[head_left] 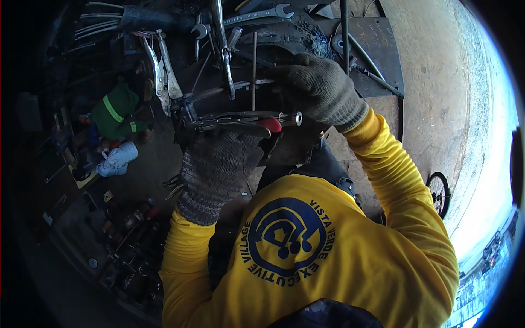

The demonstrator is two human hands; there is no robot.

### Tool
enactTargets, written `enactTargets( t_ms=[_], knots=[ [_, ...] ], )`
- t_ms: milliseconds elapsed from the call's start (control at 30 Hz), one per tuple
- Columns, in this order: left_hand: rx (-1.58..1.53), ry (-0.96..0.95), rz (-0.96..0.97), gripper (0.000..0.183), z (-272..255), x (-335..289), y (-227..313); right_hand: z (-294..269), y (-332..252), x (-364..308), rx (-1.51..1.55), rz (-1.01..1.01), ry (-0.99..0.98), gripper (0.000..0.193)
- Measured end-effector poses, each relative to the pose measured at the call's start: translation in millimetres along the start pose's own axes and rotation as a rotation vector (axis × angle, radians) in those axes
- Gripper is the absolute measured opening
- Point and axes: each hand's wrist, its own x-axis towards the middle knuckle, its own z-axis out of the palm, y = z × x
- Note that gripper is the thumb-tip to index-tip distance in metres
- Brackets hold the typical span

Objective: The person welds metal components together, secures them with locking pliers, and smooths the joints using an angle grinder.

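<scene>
My left hand (210, 172), in a grey knitted glove, is closed around a pair of locking pliers (235, 116) with a red-tipped lever (270, 125). Its fingertips are hidden behind the tool. The pliers lie nearly level, their jaws beside a dark metal clamp piece on the left. My right hand (322, 90), gloved too, has its fingers curled at the right end of a thin metal bar (219, 91); the exact grip is partly hidden. Between the hands a slim brownish rod (254, 71) stands upright, next to a shiny steel tool (224, 52).
A second pair of locking pliers (164, 74) hangs at the left. A combination wrench (257, 16) lies on the dark bench at the back. A person in a green top (115, 106) crouches on the floor at left. A bicycle wheel (438, 195) shows at right.
</scene>
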Motion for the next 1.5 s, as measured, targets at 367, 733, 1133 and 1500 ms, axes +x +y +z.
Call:
enactTargets(
  t_ms=[367,733,1133,1500],
  knots=[
    [-0.078,-0.068,0.002,0.047,-6.1,2.0,0.0,1.3,-2.6,5.3,-0.027,-0.039,0.002,0.035],
    [0.004,0.042,0.024,0.048,4.5,-2.4,-2.5,7.1,-1.7,6.9,-0.099,-0.092,0.087,0.032],
    [-0.072,-0.01,-0.007,0.046,-1.5,3.3,-0.4,-21.8,-16.6,1.7,-0.105,-0.123,0.16,0.035],
    [-0.111,0.014,-0.02,0.041,-6.6,7.2,0.0,-3.1,-15.3,7.7,-0.066,-0.058,0.063,0.027]
  ],
)
